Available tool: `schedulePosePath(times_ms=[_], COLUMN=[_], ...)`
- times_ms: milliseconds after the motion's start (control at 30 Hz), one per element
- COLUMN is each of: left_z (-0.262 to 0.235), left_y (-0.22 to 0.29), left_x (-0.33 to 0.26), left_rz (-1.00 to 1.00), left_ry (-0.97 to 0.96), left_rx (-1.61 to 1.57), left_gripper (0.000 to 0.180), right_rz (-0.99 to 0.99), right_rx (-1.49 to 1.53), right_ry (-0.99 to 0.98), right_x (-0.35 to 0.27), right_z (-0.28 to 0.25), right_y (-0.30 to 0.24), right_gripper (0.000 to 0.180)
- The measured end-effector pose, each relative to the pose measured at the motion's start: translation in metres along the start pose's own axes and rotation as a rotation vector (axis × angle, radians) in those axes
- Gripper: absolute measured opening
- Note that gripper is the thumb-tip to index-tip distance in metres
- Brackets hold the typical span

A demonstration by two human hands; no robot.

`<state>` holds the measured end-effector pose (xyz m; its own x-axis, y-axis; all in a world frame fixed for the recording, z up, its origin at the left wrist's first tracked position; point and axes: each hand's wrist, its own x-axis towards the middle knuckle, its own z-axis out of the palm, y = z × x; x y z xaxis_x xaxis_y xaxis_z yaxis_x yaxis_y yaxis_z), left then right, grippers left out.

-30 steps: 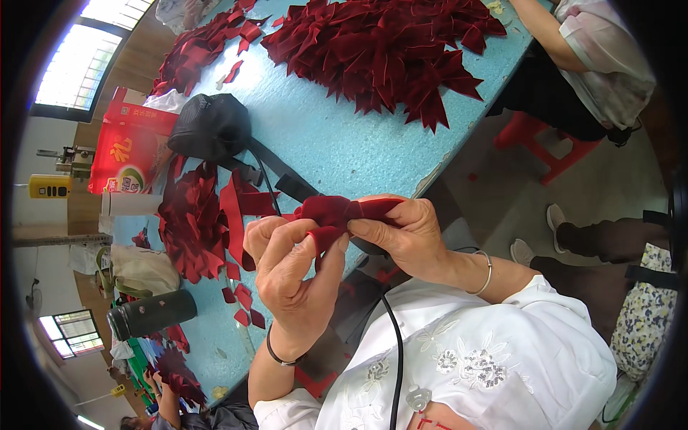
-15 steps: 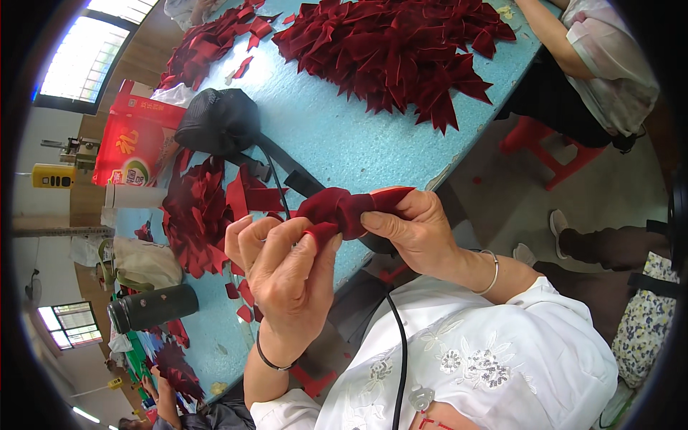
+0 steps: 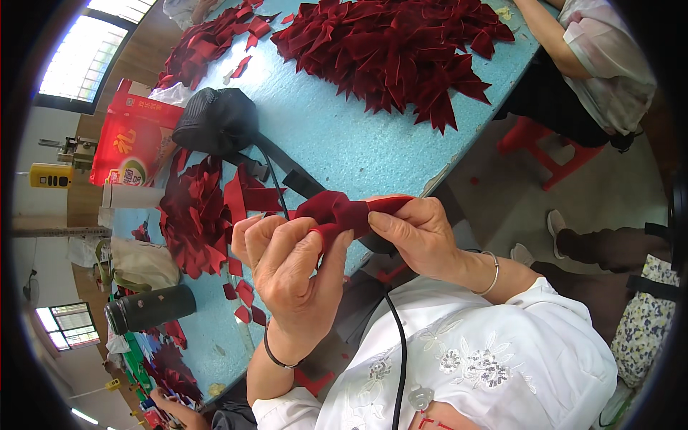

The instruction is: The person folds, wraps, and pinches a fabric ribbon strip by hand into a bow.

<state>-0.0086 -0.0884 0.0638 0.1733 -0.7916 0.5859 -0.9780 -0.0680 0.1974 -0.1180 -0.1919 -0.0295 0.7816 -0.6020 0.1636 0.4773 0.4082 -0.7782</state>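
Observation:
Between my two hands is a dark red velvet ribbon bow, held up over the near edge of the blue table. My left hand pinches its left, lower part between thumb and fingers. With thumb and bent fingers, my right hand grips the right end, where a lighter red underside shows along the top. The fingers partly cover the bow's knot and ends. Just left of my left hand lies a heap of red ribbon pieces, with small cut scraps near my wrist.
A large pile of red bows covers the far table. On the left stand a black mesh bag with a strap, a red package and a dark bottle. A co-worker's arm rests at the far right, near a red stool.
My left hand has shifted slightly right, closer to my right hand. The bow is bunched more tightly between them, and its right end is tucked further into my right fingers.

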Motion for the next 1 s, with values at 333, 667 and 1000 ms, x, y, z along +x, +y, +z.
schedulePosePath(times_ms=[333,667,1000], left_z=[0.0027,0.0051,0.0051], left_y=[-0.0074,-0.0094,-0.0066], left_x=[-0.0037,-0.0069,-0.0062], left_rz=[-0.098,-0.078,0.056], left_ry=[-0.003,0.049,0.006], left_rx=[-0.193,-0.146,-0.052], left_gripper=[0.024,0.023,0.021], right_rz=[0.033,-0.023,0.137], right_rx=[0.069,0.165,0.235], right_ry=[0.003,-0.029,0.026], right_x=[0.0000,0.0023,0.0066], right_z=[-0.0013,0.0025,-0.0022], right_y=[0.0055,0.0014,0.0017], right_gripper=[0.028,0.032,0.025])
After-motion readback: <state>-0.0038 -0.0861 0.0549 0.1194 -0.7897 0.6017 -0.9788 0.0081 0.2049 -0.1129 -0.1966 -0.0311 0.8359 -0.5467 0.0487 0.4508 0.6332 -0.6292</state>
